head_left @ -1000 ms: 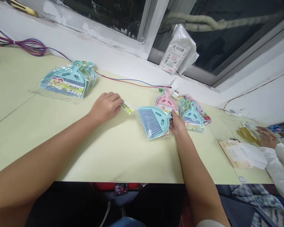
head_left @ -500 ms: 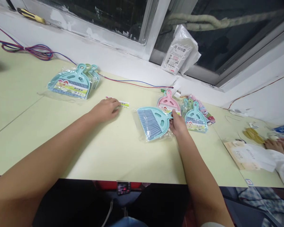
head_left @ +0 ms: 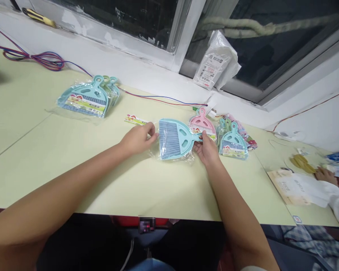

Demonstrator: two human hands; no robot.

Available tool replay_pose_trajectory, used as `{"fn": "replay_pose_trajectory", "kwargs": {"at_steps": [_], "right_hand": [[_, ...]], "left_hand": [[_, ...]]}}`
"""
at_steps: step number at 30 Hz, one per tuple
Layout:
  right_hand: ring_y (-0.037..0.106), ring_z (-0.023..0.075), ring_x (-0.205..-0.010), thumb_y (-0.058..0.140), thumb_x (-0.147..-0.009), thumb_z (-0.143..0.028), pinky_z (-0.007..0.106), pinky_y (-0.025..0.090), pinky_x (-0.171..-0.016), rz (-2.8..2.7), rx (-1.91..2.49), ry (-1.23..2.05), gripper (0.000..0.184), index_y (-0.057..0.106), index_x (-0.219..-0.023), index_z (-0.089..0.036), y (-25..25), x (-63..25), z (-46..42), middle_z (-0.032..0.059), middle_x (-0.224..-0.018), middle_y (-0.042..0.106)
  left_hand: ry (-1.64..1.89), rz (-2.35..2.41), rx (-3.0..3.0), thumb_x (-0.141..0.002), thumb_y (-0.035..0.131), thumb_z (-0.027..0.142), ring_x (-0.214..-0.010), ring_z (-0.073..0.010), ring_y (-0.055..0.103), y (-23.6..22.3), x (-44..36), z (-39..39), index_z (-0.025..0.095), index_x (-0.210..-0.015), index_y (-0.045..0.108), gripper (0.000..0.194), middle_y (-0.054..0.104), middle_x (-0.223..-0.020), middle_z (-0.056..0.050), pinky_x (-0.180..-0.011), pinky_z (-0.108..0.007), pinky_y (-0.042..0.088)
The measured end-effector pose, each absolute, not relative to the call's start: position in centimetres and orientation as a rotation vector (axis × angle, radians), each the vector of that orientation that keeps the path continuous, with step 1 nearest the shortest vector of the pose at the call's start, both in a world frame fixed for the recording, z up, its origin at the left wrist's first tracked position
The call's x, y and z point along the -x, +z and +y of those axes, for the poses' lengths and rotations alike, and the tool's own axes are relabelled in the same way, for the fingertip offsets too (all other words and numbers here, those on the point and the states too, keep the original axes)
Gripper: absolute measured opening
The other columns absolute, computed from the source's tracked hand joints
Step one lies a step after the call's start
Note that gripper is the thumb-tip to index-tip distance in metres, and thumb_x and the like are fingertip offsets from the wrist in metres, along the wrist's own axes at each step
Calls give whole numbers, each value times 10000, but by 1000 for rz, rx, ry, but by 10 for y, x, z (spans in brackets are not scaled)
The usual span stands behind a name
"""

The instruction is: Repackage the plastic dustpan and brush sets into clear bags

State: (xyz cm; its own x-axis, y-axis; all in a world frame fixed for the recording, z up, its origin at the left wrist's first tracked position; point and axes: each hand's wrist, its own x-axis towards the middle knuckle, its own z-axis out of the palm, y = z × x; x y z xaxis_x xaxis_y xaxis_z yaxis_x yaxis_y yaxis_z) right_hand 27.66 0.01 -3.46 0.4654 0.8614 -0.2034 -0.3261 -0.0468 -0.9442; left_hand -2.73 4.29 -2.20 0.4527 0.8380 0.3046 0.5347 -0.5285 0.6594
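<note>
My right hand (head_left: 207,150) grips the handle of a light-blue dustpan and brush set (head_left: 176,139), its grey-blue bristles facing left. A clear plastic bag (head_left: 154,152) is around the set and sticks out past the bristles. At that left end, my left hand (head_left: 138,139) has its thumb and forefinger closed on the bag's edge. Just behind my left hand lie printed label cards (head_left: 134,119), partly hidden by it. Beyond my right hand, a bagged pink dustpan set (head_left: 202,121) stands on the table, beside several bagged blue and green sets (head_left: 234,141).
More bagged dustpan sets (head_left: 84,98) stand at the back left. Red-blue wire (head_left: 48,60) lies coiled along the wall, and a screwdriver (head_left: 39,17) rests on the sill. At the right are a paper package (head_left: 288,186) and another person's hands (head_left: 326,175).
My left hand has left the label cards and come right to the bag. My right hand has shifted the blue dustpan set left and turned it more level.
</note>
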Motion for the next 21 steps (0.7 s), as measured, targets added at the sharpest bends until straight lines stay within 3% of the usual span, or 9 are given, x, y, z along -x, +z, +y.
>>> {"fn": "replay_pose_trajectory", "kwargs": {"at_steps": [4,10,14,16,21], "right_hand": [[705,132,-641,821,-909,-573,272,673,-644,-541,1227,1070,459,525,-810,-236,-35,-269,-1,-12,-738,686],[765,142,-764,864,-875,-531,256,686,-746,-579,1186,1146,420,570,-835,-234,-29,-256,-6,11,-833,747],[784,173,-880,957,-767,-470,296,691,-812,-807,1130,1327,434,694,-1006,-221,-25,-255,-16,45,-990,796],[769,172,-851,996,-703,-451,301,693,-770,-919,1184,1392,488,724,-1024,-202,-23,-254,-20,48,-992,790],[635,110,-622,1019,-601,-492,248,650,-572,-995,1330,1305,491,748,-854,-170,-21,-247,-24,-18,-727,675]], "left_hand": [[883,1090,-1816,-921,722,444,-655,-182,579,-26,23,48,222,-908,550,281,681,-796,-11,-611,-309,368],[1055,920,-1421,-739,869,353,-665,-153,585,-29,18,55,223,-844,498,407,582,-682,46,-654,-282,396],[1056,937,-1287,-683,910,338,-501,-111,432,-23,21,57,232,-813,483,458,472,-550,95,-569,-267,325],[1058,926,-1241,-670,921,343,-470,-105,399,-22,22,58,235,-811,481,475,460,-522,101,-546,-262,305],[1067,915,-1209,-636,962,373,-483,-117,449,-24,27,65,229,-863,534,506,559,-545,76,-545,-265,304]]}}
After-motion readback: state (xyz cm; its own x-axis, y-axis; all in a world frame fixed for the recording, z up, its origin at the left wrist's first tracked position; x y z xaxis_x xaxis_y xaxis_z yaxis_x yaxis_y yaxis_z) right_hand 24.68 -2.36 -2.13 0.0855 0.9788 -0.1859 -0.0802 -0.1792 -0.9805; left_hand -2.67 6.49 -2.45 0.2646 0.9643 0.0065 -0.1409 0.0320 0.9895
